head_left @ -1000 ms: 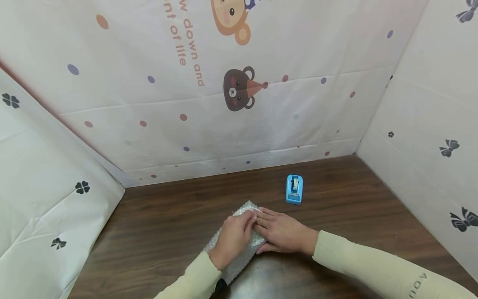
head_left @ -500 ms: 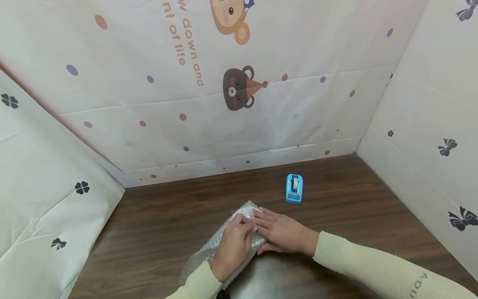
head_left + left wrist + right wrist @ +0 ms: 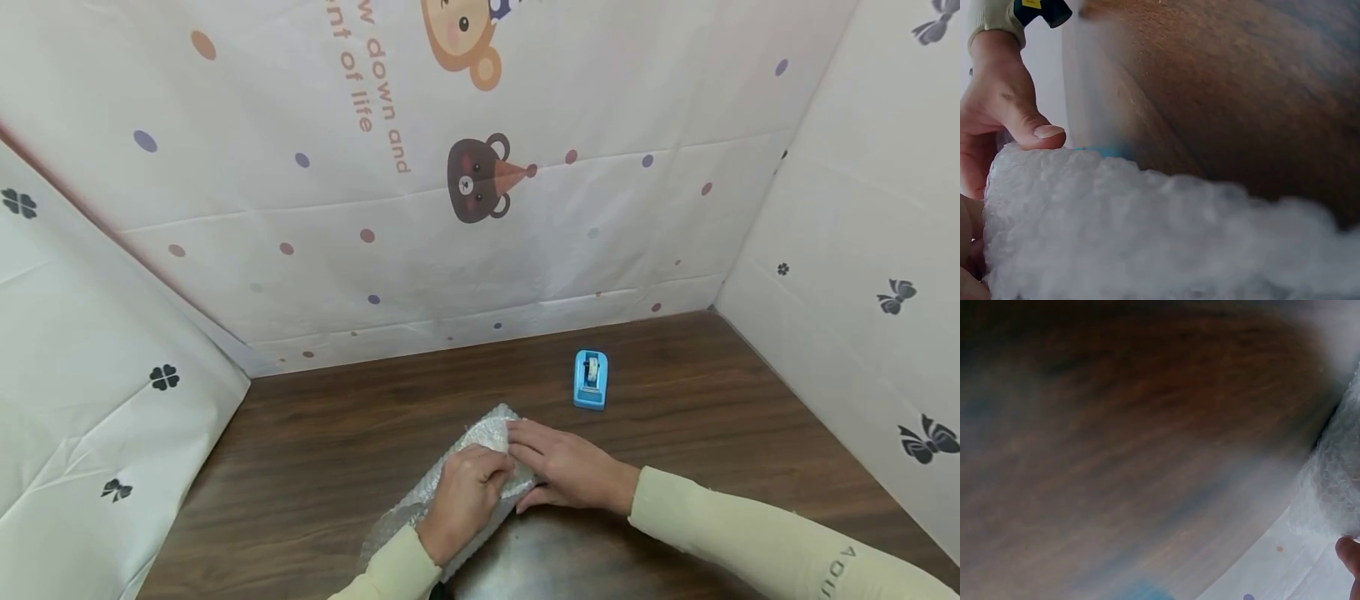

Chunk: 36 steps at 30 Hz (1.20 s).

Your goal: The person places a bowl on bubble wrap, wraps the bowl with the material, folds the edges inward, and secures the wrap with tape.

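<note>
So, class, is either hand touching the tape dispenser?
No, the left hand and right hand are on the bubble wrap, apart from the dispenser.

Pale cream sleeves (image 3: pixel 712 512), dark lettering (image 3: pixel 837 569)

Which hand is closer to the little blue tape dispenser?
The right. The right hand rests on the bubble wrap, on the near side of the tape dispenser and apart from it. The left hand is at the wrap too, but farther left and nearer the person.
</note>
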### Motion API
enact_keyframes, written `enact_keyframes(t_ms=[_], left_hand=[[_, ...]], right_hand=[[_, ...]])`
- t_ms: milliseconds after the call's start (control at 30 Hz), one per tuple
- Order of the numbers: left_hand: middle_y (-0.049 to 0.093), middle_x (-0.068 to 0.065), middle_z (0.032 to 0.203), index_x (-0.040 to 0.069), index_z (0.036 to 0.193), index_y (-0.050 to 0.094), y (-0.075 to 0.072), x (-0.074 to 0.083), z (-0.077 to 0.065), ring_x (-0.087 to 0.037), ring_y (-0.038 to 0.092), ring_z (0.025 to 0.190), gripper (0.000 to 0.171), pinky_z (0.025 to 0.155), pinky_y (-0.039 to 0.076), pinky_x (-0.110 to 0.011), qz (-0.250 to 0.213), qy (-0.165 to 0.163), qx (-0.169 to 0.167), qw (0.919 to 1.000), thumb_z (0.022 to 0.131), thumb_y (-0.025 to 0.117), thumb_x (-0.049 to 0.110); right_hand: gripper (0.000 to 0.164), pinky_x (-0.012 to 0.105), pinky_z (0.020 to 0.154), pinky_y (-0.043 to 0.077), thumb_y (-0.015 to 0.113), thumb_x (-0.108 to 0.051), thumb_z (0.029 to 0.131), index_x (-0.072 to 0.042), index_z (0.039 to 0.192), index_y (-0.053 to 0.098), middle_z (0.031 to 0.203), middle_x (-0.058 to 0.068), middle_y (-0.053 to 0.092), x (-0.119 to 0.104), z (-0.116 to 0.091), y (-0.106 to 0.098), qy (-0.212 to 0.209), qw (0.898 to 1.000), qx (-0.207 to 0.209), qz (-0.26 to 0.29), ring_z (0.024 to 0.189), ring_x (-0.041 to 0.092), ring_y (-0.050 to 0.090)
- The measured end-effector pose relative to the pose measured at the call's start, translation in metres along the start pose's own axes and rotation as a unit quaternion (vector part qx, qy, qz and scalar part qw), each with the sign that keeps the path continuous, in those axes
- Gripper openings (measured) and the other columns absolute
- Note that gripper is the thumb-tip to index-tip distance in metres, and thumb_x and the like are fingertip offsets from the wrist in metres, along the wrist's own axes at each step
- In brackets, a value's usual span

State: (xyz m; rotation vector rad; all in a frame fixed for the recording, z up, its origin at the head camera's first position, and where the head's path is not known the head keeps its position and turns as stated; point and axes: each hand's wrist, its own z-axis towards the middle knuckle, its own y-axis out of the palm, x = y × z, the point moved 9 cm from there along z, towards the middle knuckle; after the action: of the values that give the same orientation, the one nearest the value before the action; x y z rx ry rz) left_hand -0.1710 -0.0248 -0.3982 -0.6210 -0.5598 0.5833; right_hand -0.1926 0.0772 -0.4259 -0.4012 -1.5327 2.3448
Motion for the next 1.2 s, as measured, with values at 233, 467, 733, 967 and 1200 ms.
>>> enact_keyframes(t_ms=[233,467,733,967,1200], left_hand=[[0.071,0.006,0.071,0.015,0.071,0.071,0.002,0.006,-0.002,-0.005,0.070,0.073,0.026,0.069,0.056,-0.019,0.005,0.020,-0.014,0.9997,0.078,0.084,-0.006],[0.071,0.010,0.067,0.017,0.072,0.073,0.001,0.017,-0.004,-0.006,0.063,0.073,0.025,0.068,0.053,-0.022,0.066,0.033,-0.036,0.9967,0.075,0.084,-0.005],[0.074,0.010,0.071,0.020,0.074,0.071,0.001,0.017,-0.008,-0.003,0.069,0.068,0.023,0.062,0.053,-0.022,0.068,0.008,-0.036,0.9970,0.079,0.085,0.002],[0.078,0.004,0.082,0.014,0.084,0.074,0.000,0.014,-0.008,-0.006,0.075,0.075,0.018,0.063,0.058,-0.021,0.038,0.011,-0.032,0.9987,0.079,0.086,0.002],[0.074,0.006,0.076,0.015,0.080,0.068,0.002,0.006,-0.006,-0.002,0.068,0.069,0.025,0.062,0.053,-0.016,0.011,0.001,-0.040,0.9991,0.075,0.089,0.001]], right_hand=[[0.072,0.038,0.106,0.055,0.078,-0.058,0.087,-0.009,0.138,0.062,0.152,0.012,0.056,0.001,-0.002,0.000,0.000,1.000,0.016,0.007,0.141,0.027,0.056],[0.074,0.045,0.113,0.050,0.069,-0.058,0.094,-0.006,0.146,0.060,0.156,0.011,0.057,-0.003,-0.004,0.004,-0.021,1.000,-0.002,-0.011,0.147,0.028,0.053],[0.077,0.045,0.121,0.042,0.058,-0.061,0.100,-0.012,0.157,0.047,0.164,0.005,0.048,-0.002,-0.004,0.014,-0.011,0.998,-0.052,-0.029,0.153,0.022,0.044],[0.075,0.044,0.124,0.039,0.056,-0.063,0.101,-0.016,0.158,0.046,0.166,0.002,0.044,-0.001,-0.004,0.015,-0.010,0.997,-0.067,-0.029,0.155,0.021,0.040],[0.071,0.045,0.123,0.040,0.050,-0.064,0.103,-0.016,0.156,0.049,0.165,0.004,0.046,-0.002,-0.005,0.017,-0.021,0.997,-0.061,-0.051,0.155,0.022,0.042]])
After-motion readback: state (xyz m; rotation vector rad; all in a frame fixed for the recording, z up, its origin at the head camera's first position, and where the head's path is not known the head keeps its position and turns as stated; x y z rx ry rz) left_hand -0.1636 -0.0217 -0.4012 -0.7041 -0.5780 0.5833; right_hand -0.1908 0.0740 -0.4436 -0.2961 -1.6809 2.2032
